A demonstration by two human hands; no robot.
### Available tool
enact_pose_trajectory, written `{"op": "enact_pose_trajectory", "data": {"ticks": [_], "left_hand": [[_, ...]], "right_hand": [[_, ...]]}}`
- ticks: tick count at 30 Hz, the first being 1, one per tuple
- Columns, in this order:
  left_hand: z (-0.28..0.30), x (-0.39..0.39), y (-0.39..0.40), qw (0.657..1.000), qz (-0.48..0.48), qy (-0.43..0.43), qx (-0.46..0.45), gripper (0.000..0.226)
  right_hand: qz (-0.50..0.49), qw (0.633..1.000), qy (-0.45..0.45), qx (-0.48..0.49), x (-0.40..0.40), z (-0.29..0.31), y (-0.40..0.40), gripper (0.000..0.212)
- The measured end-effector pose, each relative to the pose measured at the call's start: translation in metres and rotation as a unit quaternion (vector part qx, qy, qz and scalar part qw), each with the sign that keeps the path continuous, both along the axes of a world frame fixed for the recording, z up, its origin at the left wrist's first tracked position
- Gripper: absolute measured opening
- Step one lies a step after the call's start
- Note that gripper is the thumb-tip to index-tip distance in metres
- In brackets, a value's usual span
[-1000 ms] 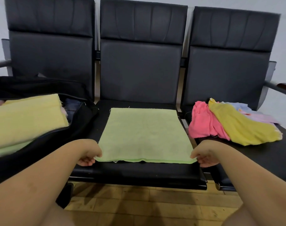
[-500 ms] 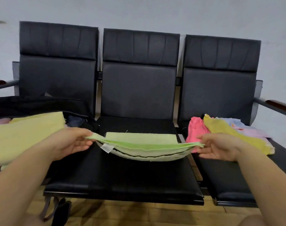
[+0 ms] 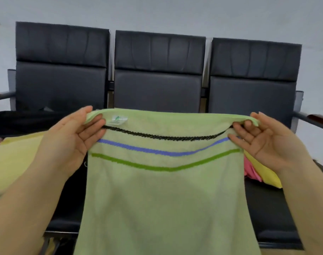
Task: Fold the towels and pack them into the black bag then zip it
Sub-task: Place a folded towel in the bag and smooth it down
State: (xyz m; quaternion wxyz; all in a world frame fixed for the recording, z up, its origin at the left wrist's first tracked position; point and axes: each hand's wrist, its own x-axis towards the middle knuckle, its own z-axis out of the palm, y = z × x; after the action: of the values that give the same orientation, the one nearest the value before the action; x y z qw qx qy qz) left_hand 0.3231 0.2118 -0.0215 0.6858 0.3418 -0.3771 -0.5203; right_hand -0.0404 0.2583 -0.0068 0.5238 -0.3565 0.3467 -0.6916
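— Both hands pinch the top edge of the light green towel (image 3: pixel 166 190), one at each upper corner: the left hand (image 3: pixel 72 138) has its thumb over the hem and fingers curled behind, and the right hand (image 3: pixel 267 142) grips the opposite corner the same way.

— So where does the cloth lie from that grip?

— Straight down. It hangs from the held edge towards the near side, filling the middle of the view, striped face towards the person, with a small label (image 3: pixel 118 120) just beside the left thumb. The taut edge runs left to right; the long axis drops from it.

— Which hand is nearer?

— Neither, as far as I can tell; they sit level, so the next fold looks like a job for both together, probably bringing the corners across or laying the cloth back on the middle seat.

— And beyond the towel?

— On the left, a folded yellow towel (image 3: pixel 15 159) lies on the black bag (image 3: pixel 28 118), which sits open on the left seat. On the right seat, a loose heap of pink and yellow towels (image 3: pixel 256 170) waits, partly hidden behind the green one. Farthest off stand the three black chair backs (image 3: pixel 157 70).

— So the bag lies left of the grip?

— Yes, left and slightly beyond the left hand.
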Motion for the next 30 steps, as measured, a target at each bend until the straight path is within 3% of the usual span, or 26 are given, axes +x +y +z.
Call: {"op": "enact_pose_trajectory", "data": {"ticks": [2, 4, 8, 12, 16, 21, 30], "left_hand": [[-0.021, -0.001, -0.022, 0.996, -0.017, -0.038, 0.075, 0.015], [-0.045, -0.002, -0.046, 0.985, -0.037, -0.073, 0.155, 0.012], [-0.078, -0.006, -0.085, 0.964, -0.057, -0.100, 0.239, 0.014], [-0.088, -0.014, -0.115, 0.964, -0.050, -0.103, 0.241, 0.011], [-0.096, -0.020, -0.133, 0.969, -0.040, -0.105, 0.220, 0.016], [-0.102, -0.019, -0.141, 0.972, -0.034, -0.114, 0.203, 0.020], [-0.083, -0.004, -0.109, 0.942, -0.058, -0.271, 0.191, 0.013]], "right_hand": [[-0.011, 0.999, 0.013, 0.045, -0.003, -0.017, -0.020, 0.031], [-0.015, 0.994, 0.042, 0.104, -0.007, -0.038, -0.043, 0.012], [-0.013, 0.977, 0.110, 0.181, -0.014, -0.079, -0.088, 0.012], [-0.041, 0.974, 0.121, 0.187, -0.017, -0.100, -0.121, 0.015], [-0.072, 0.973, 0.133, 0.175, -0.014, -0.112, -0.142, 0.034], [-0.086, 0.973, 0.129, 0.173, -0.012, -0.116, -0.154, 0.026], [-0.019, 0.968, 0.166, 0.187, -0.038, -0.108, -0.129, 0.024]]}}
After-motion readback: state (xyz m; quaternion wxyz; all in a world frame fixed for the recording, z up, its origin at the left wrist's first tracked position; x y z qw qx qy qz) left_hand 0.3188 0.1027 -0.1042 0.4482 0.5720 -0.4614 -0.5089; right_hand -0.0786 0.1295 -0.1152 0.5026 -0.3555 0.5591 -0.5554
